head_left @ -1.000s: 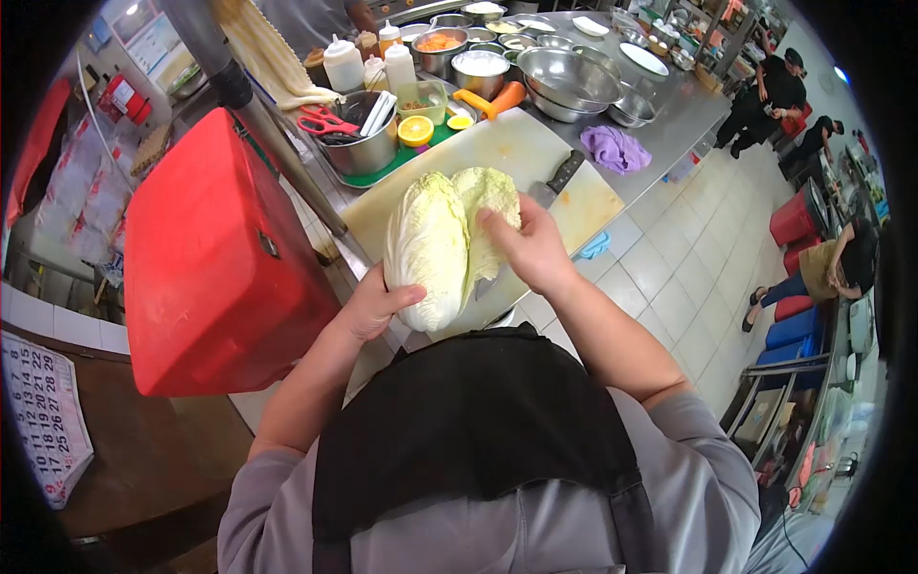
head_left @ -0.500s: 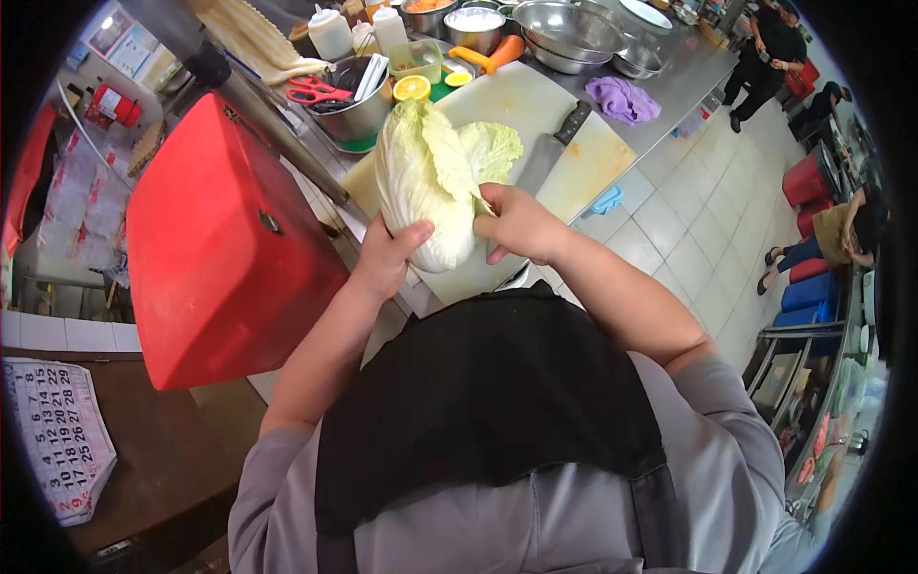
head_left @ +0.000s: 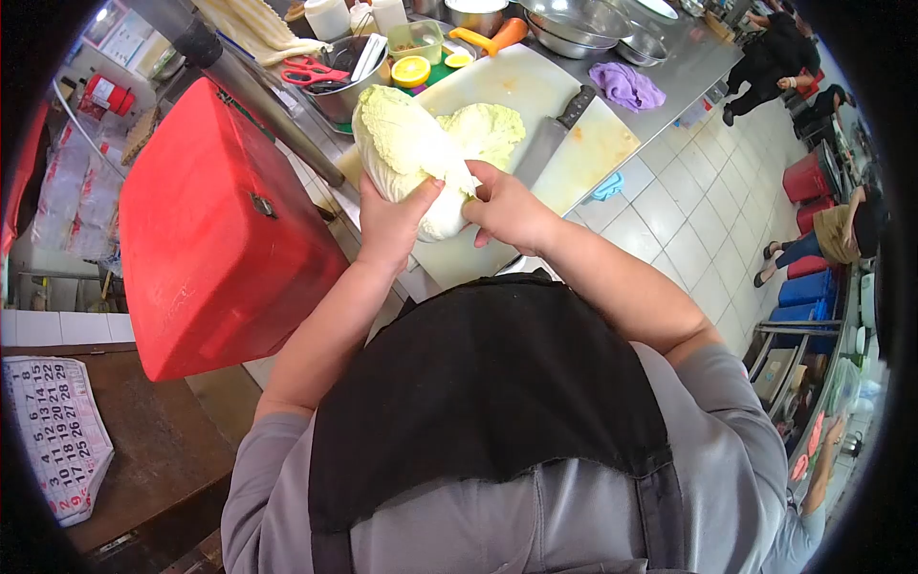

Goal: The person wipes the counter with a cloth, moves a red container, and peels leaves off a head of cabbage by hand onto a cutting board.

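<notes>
A pale napa cabbage (head_left: pixel 397 139) is held tilted above the cutting board (head_left: pixel 516 81). My left hand (head_left: pixel 392 220) is wrapped round its lower left side, the thumb lying across the front. At the lower right of the head, my right hand (head_left: pixel 512 210) pinches the edge of an outer leaf; the fingertips are partly hidden. Behind the cabbage, a cabbage leaf (head_left: pixel 488 134) appears to lie on the board. To its right rests a kitchen knife (head_left: pixel 545 143) with a black handle, its blade pointing toward me.
A steel pot (head_left: pixel 349 100) with red scissors (head_left: pixel 311 72) stands behind left, near a cut orange (head_left: pixel 411 71) and an orange peeler (head_left: pixel 497 38). Steel bowls (head_left: pixel 574 33) and a purple cloth (head_left: pixel 626 86) sit farther back. A red box (head_left: pixel 210 239) is at left; people stand at right.
My left hand has turned the cabbage and brought its thumb farther across the front. My right hand stays at its lower right edge. The view has shifted slightly.
</notes>
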`<state>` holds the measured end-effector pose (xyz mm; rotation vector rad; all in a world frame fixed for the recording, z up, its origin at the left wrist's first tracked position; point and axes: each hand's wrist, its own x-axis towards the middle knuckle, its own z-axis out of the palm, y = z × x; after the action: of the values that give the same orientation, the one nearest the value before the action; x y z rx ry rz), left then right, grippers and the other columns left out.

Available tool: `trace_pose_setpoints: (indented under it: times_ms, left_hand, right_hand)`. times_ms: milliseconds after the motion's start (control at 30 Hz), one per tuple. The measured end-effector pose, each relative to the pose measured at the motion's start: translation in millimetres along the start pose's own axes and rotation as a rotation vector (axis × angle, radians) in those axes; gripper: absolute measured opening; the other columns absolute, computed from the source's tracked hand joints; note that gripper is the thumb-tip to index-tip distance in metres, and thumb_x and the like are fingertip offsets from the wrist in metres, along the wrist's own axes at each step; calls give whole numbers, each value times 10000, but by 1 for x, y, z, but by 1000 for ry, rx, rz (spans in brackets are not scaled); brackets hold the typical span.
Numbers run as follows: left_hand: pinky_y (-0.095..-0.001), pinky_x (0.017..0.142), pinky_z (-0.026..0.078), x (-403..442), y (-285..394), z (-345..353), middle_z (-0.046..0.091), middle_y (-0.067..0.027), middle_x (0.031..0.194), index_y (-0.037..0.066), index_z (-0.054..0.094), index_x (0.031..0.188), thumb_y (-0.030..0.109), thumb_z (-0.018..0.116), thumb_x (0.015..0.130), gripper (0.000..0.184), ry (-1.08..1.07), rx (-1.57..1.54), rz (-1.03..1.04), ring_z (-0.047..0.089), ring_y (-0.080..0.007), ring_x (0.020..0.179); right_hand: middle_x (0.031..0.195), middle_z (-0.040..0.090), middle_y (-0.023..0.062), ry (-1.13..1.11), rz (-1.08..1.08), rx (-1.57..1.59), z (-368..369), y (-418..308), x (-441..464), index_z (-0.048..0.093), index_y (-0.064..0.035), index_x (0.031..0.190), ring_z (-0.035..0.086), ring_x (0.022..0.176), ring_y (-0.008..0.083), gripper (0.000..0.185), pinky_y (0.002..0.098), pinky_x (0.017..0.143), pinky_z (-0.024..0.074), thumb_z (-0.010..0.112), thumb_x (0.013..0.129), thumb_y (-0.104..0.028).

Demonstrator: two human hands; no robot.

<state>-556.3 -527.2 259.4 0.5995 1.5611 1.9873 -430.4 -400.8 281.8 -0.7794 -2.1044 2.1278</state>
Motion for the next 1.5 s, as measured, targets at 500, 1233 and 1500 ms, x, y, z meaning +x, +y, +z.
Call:
trace_pose_setpoints:
  times_ms: [500,1233,1500]
  left_hand:
    - [-366,938,534,0,1,-7,560,-136,1260,2,346,1370,149,797,823,724,-77,-101,-43,601,-228,1142]
    - [-419,1007,516,-53,0,-124,605,-162,1340,2,408,1461,545,637,919,801,-415,-501,-465,631,-266,1181]
    - [-412,1007,517,-49,-1,-126,601,-157,1347,20,404,1473,656,561,913,862,-441,-518,-401,628,-261,1184]
  right_hand:
    - [1037,683,46,6,-17,100,6,11,3,507,-125,1417,623,766,105,570,250,516,474,556,862,-3]
    - [832,661,116,193,103,206,-78,-24,17,567,-39,1153,560,496,156,272,266,398,340,484,963,-214]
    - [940,697,144,210,106,-395,-79,-1,26,528,28,1290,681,733,195,565,282,565,501,601,951,-418]
